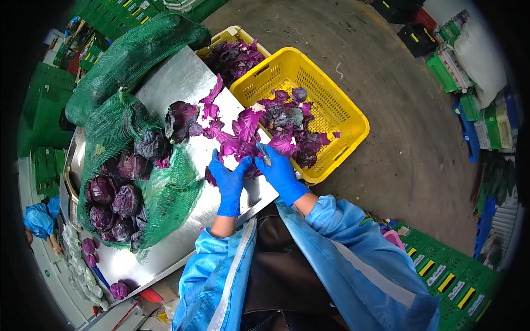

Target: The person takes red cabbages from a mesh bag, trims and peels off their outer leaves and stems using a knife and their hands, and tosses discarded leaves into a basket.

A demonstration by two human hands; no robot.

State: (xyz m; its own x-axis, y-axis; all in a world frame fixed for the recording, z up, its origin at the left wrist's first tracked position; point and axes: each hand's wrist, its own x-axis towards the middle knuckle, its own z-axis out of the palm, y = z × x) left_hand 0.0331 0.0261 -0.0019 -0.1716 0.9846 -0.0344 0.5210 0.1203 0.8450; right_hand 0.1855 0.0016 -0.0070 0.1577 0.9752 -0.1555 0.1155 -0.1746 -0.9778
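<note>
My left hand, in a blue glove, is curled against a red cabbage whose cut pale side faces me, at the metal table's near edge. Close on its right, my gloved right hand is closed on a slim tool that looks like a small knife; much of it is hidden in the fingers. Loose purple cabbage leaves lie just beyond both hands, and a darker outer leaf rests farther left.
A yellow crate with cabbage leaves stands against the table's right edge; a second yellow crate with leaves is behind it. Green mesh sacks hold red cabbages on the left of the metal table. Another person is at far left.
</note>
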